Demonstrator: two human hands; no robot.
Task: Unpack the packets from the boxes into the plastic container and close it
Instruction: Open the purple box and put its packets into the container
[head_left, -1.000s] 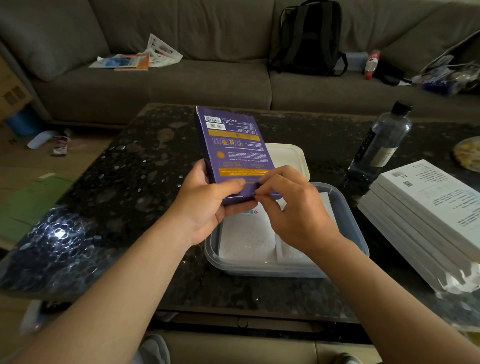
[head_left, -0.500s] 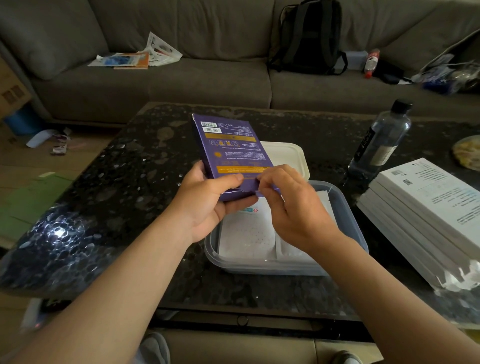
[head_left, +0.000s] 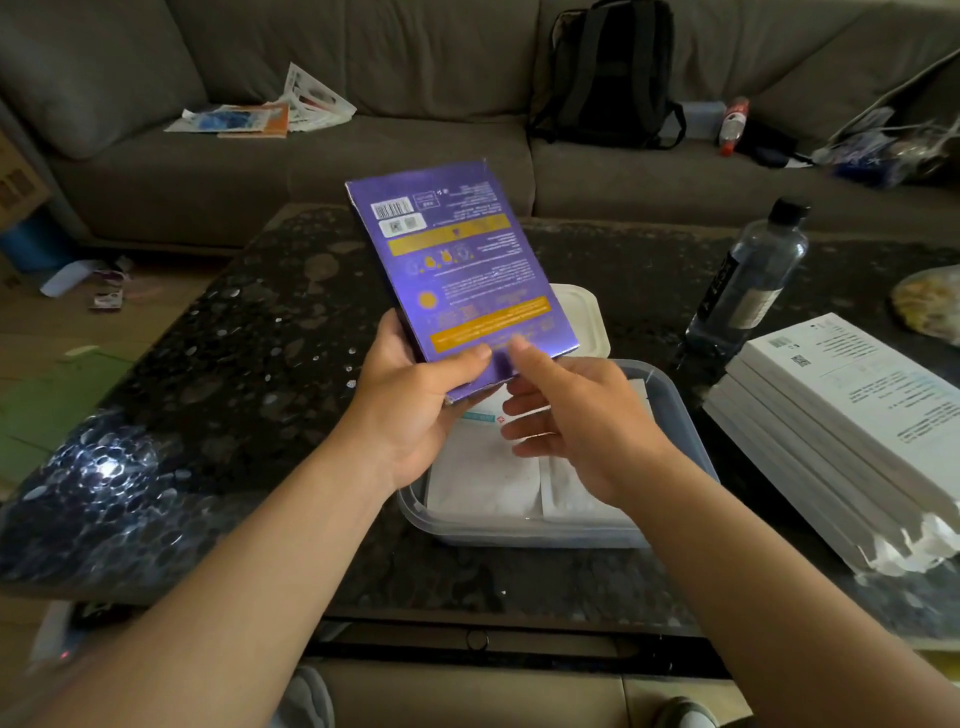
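Both bare forearms are extended forward from the lower corners and are brought close together at the middle. The left hand (head_left: 415, 415) is curled round the lower end of a purple box (head_left: 457, 260), with the thumb pressed on its face. The right hand (head_left: 582, 431) is held just beside it, fingers loosely spread, thumb tip raised to the box's lower edge.

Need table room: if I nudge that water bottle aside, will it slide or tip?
The water bottle stands tall and narrow, so a high push likely tips it. Pushed low, it should slide on the glossy table. Capped, so spills seem unlikely.
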